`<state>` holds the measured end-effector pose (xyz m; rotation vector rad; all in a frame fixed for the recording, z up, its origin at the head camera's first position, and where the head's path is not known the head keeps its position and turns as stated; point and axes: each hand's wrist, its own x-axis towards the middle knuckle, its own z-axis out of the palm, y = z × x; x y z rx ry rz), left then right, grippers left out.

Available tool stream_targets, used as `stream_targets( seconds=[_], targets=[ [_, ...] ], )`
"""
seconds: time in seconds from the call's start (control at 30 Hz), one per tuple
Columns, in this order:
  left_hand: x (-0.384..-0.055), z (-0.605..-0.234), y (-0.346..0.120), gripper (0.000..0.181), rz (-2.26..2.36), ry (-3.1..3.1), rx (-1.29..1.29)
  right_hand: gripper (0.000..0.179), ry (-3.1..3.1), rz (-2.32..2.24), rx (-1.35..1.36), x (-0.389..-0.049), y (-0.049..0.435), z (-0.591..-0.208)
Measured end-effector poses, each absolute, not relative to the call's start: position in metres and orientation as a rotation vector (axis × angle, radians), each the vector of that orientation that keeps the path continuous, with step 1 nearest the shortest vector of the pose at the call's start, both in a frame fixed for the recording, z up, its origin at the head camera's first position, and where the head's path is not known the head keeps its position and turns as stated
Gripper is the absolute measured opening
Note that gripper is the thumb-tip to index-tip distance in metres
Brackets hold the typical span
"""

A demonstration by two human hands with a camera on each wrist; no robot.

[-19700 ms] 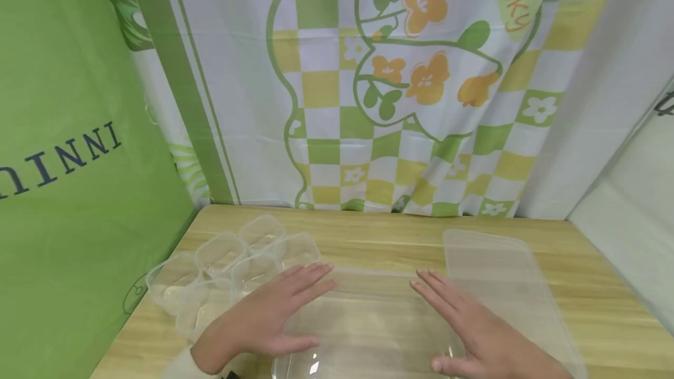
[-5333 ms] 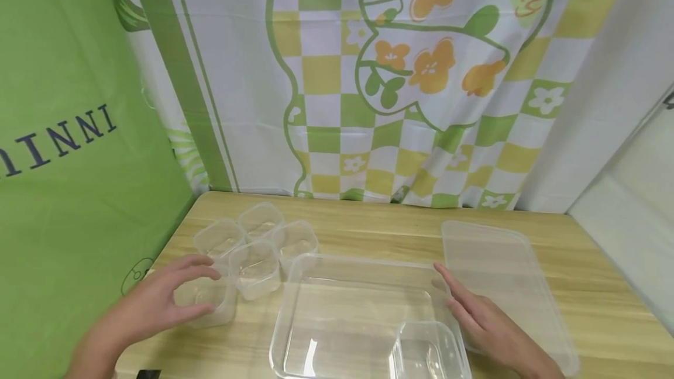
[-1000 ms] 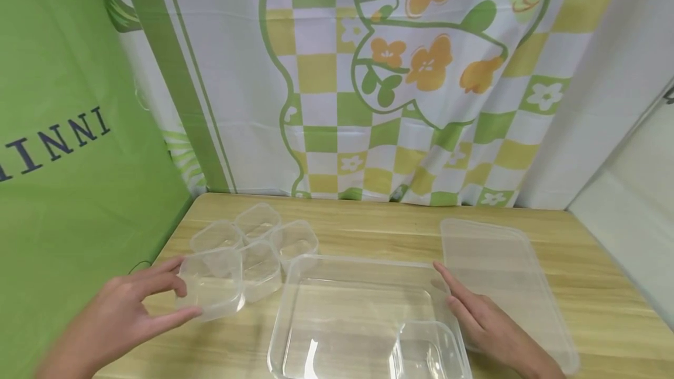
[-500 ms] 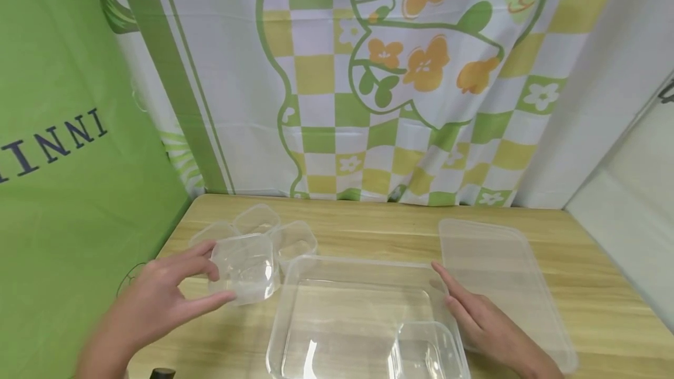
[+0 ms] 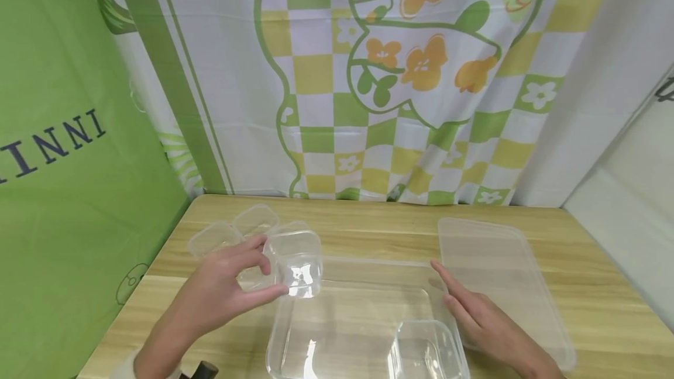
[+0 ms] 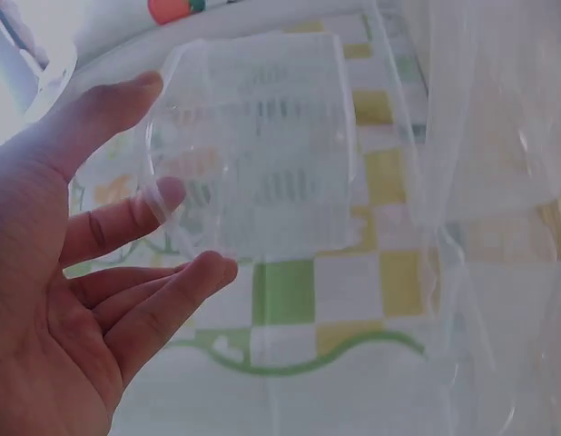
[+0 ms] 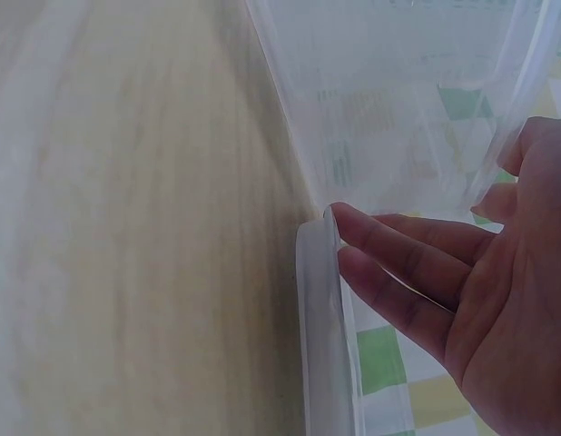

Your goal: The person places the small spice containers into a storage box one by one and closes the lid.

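Observation:
My left hand (image 5: 223, 279) pinches a small clear plastic container (image 5: 297, 259) between thumb and fingers, holding it up over the far left corner of a large clear plastic box (image 5: 337, 335). The left wrist view shows the thumb and fingertips at one side of that small container (image 6: 280, 145). Another small container (image 5: 426, 355) stands in the near right corner of the large box. My right hand (image 5: 487, 320) lies along the outside of the box's right wall with fingers extended. In the right wrist view its fingertips (image 7: 344, 222) are beside the box's wall (image 7: 380, 118).
More small clear containers (image 5: 256, 222) stand together at the table's far left, partly hidden behind my left hand. A flat translucent lid (image 5: 502, 291) lies right of the large box. A green cloth (image 5: 68, 238) borders the left, and a patterned curtain (image 5: 368, 133) hangs behind the wooden table (image 5: 379, 224).
My left hand has lifted a small container from the left group and carried it rightward to the large box. Since 19.7 seconds ago, another has come into the box. My right hand stays put lately.

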<state>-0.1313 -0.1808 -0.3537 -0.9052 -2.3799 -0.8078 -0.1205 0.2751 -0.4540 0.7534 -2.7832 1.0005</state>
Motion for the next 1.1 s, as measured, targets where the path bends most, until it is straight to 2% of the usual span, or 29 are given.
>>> stream_targets(
  seconds=[0.3,0.7,1.1],
  targets=[
    [-0.144,-0.358,-0.151,0.037,-0.874,-2.266,-1.083,0.057,-2.802,0.967,0.743,-0.121,0.274,-0.453],
    [-0.145,-0.357,-0.112,0.039,-0.757,-2.435,-1.119,0.058,-2.797,1.007,0.757,-0.12,0.275,-0.454],
    [-0.16,-0.364,-0.082,0.038,-0.764,-2.49,-1.218,0.058,-2.778,1.052,0.774,-0.12,0.274,-0.451]
  ],
)
